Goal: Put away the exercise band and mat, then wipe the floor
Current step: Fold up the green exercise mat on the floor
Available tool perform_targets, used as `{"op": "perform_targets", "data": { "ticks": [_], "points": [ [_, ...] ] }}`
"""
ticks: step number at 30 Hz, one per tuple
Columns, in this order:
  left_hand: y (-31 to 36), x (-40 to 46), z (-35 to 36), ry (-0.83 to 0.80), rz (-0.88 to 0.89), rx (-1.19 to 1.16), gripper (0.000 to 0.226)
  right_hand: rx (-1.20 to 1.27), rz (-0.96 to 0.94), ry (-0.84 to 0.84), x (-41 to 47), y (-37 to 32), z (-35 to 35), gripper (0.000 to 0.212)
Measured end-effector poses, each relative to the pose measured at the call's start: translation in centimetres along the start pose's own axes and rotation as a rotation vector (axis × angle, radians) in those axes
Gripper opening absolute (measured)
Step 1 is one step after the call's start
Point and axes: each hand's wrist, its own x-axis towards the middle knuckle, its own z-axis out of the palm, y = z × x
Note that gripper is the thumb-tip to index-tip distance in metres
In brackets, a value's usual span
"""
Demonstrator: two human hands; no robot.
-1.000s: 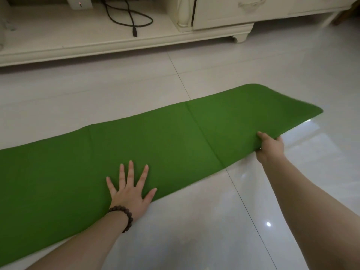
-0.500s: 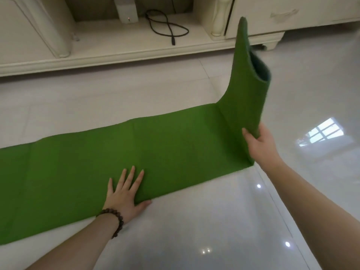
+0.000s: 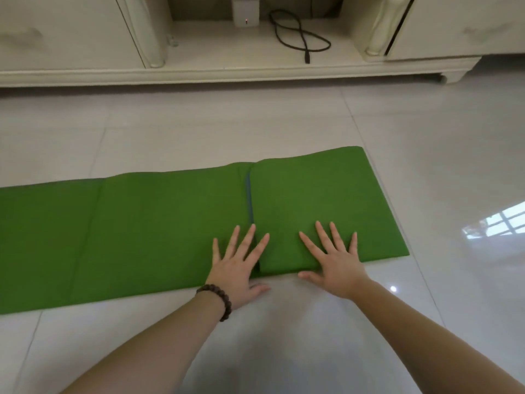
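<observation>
Green exercise mat [image 3: 170,231] lies on the tiled floor [image 3: 426,137], right end panel folded over. Left hand [image 3: 237,267] and right hand [image 3: 335,263] both spread flat, pressing the fold. Mid mat-folding; next: lift the doubled section, fold leftward again. Band not visible.

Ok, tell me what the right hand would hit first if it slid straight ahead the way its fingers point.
The right hand lies flat on the folded end of the green foam mat, fingers pointing away. Past the mat's far edge comes bare glossy white tiled floor; the first obstacle looks like the cream cabinet base, though depth is unclear.
</observation>
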Motion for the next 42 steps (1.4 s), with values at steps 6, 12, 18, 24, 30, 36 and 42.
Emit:
{"op": "perform_targets", "data": {
  "ticks": [6, 12, 18, 24, 30, 36, 42],
  "points": [
    [1.8, 2.2, 1.1, -0.105, -0.007, 0.116, 0.071, 0.002, -0.023, 0.106, 0.7, -1.5, 2.1, 0.089],
    [1.2, 2.7, 0.6, -0.208, 0.006, 0.127, 0.075, -0.039, -0.032, 0.042, 0.9, -0.5, 1.7, 0.077],
    [2.3, 2.1, -1.1, -0.281, 0.014, 0.159, 0.081, -0.094, -0.088, 0.074, 0.2, -0.3, 0.9, 0.07],
    [1.9, 1.1, -4.6, -0.229, 0.033, 0.128, 0.102, 0.008, -0.068, 0.191, -0.7, 0.2, -0.8, 0.085],
    [-0.6, -0.3, -10.7, -0.141, 0.114, 0.127, 0.089, 0.075, -0.025, 0.237, -1.7, -1.7, -5.2, 0.081],
    [-6.5, -2.4, -18.6, -0.084, 0.236, 0.125, 0.094, 0.197, 0.045, 0.289, -2.1, -5.8, -10.8, 0.085],
    [-15.7, -4.8, -24.5, 0.122, 0.319, 0.25, 0.076, 0.199, -0.031, 0.332, 0.0, -14.3, -18.2, 0.072]
  ]
}}
